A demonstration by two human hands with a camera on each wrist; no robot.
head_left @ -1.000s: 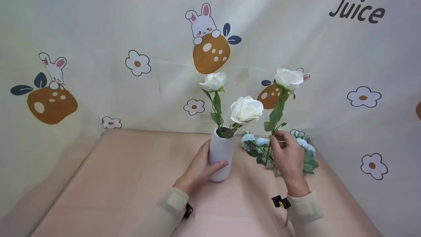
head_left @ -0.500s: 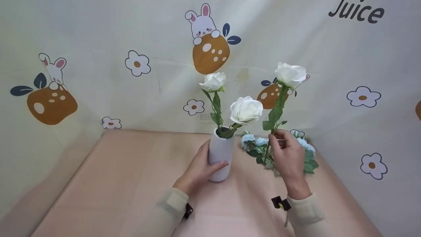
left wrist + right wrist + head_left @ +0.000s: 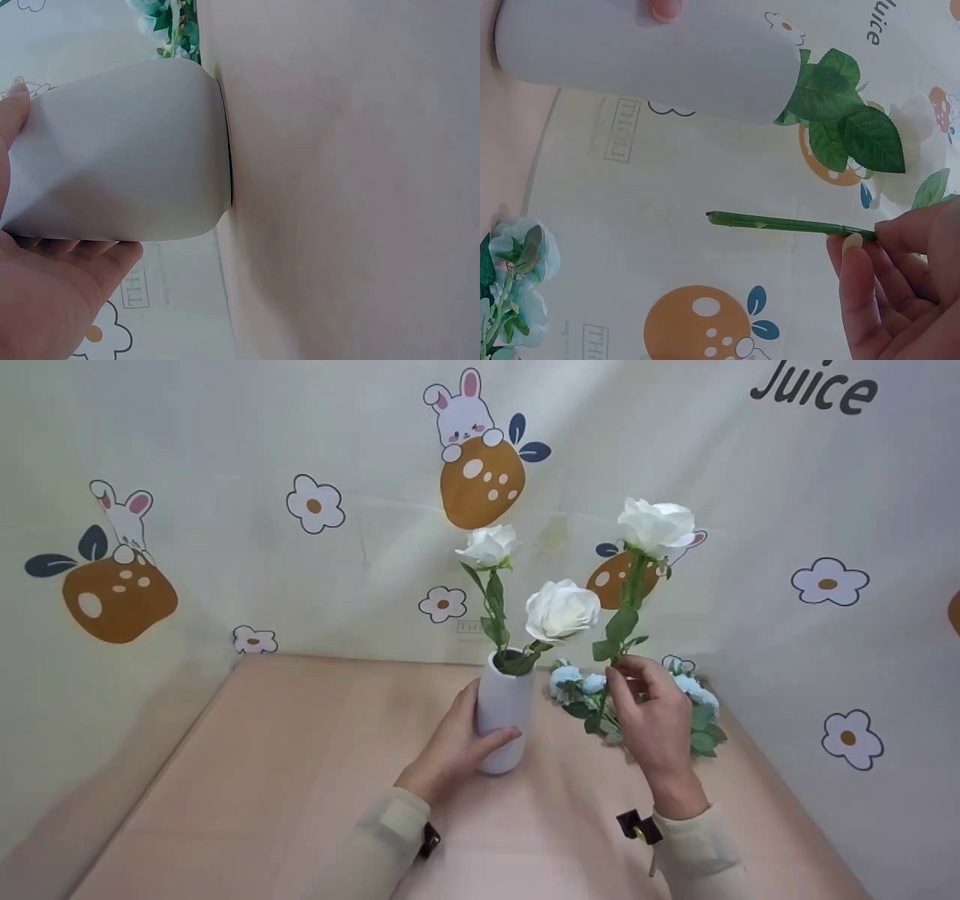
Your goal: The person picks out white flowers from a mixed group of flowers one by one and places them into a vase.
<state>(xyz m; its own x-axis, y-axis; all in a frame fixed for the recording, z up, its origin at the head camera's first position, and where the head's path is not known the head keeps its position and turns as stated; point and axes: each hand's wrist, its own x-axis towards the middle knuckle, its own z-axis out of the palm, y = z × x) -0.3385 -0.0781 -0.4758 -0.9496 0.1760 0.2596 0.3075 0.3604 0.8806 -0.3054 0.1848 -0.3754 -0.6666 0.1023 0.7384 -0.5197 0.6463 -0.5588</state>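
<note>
A white vase stands upright on the table, and my left hand grips its side with the thumb across the front. Two white roses rise from its mouth: one rose stands tall, the other rose leans right. To the right of the vase my right hand pinches the stem of a third white rose, bloom up and apart from the vase. In the right wrist view the cut end of its green stem points free below the fingers. The left wrist view shows the vase base on the table.
Several light-blue flowers with green leaves lie at the table's back right, partly hidden behind my right hand. The pinkish table meets a printed cloth backdrop at its far edge.
The rose in my right hand has risen, then shifted slightly left toward the vase. My left hand and the vase have stayed put.
</note>
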